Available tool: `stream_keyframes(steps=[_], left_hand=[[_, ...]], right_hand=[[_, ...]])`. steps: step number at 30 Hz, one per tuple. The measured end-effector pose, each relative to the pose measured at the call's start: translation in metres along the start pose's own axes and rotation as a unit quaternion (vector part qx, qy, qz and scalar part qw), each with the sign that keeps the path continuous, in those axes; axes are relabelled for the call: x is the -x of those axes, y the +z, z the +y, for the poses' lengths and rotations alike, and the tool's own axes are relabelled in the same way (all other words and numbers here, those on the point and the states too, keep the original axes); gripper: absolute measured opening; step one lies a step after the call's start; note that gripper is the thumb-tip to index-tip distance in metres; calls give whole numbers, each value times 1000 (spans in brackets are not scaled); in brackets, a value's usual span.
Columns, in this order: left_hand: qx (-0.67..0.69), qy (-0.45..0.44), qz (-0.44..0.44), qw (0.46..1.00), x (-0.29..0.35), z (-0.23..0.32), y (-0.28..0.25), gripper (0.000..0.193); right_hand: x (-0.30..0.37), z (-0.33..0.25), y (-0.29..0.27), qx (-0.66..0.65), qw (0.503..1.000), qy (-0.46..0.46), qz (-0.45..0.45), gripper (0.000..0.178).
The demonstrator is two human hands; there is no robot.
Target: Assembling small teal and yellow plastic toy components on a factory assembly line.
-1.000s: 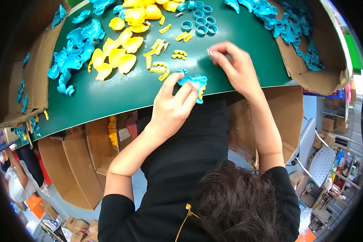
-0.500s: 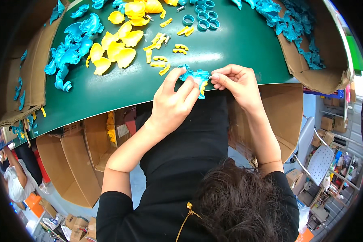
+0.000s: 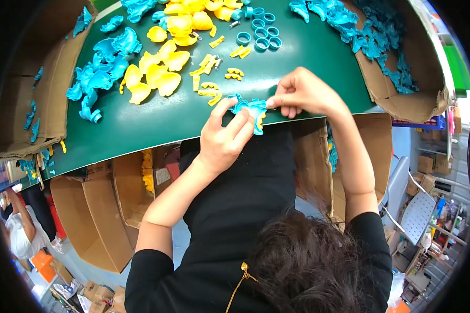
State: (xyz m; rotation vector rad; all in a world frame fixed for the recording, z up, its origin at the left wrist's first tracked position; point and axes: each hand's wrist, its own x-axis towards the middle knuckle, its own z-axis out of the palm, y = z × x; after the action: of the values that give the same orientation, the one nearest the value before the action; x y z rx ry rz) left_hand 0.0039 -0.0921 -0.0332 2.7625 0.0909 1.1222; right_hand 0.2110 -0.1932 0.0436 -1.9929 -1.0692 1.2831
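Near the table's front edge, my left hand grips a blue plastic part between thumb and fingers. A small yellow toothed strip shows on its right side. At the part's right end my right hand is pinched on a small thin metal piece, mostly hidden by the fingertips. That piece touches or nearly touches the blue part. Several yellow toothed strips and small flat yellow pieces lie just beyond my hands on the green table.
Blue shells are heaped at the left, with yellow shells beside them. Blue rings stand at the back. Cardboard boxes flank the table: one at left, one at right with blue parts. More open boxes stand below the edge.
My right hand has shifted slightly up and its fingers have curled more, still at the blue part's right end. The left hand keeps its hold on the part. The view has shifted a little.
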Motion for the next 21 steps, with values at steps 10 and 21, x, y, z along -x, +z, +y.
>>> stream_keyframes(steps=[10, 21], left_hand=[[23, 4, -5, 1000, 6, 4, 8, 34], [-6, 1, 49, 999, 7, 0, 10, 24]], right_hand=[[-161, -36, -29, 452, 719, -206, 487, 38], [-127, -48, -27, 288, 780, -295, 471, 8]])
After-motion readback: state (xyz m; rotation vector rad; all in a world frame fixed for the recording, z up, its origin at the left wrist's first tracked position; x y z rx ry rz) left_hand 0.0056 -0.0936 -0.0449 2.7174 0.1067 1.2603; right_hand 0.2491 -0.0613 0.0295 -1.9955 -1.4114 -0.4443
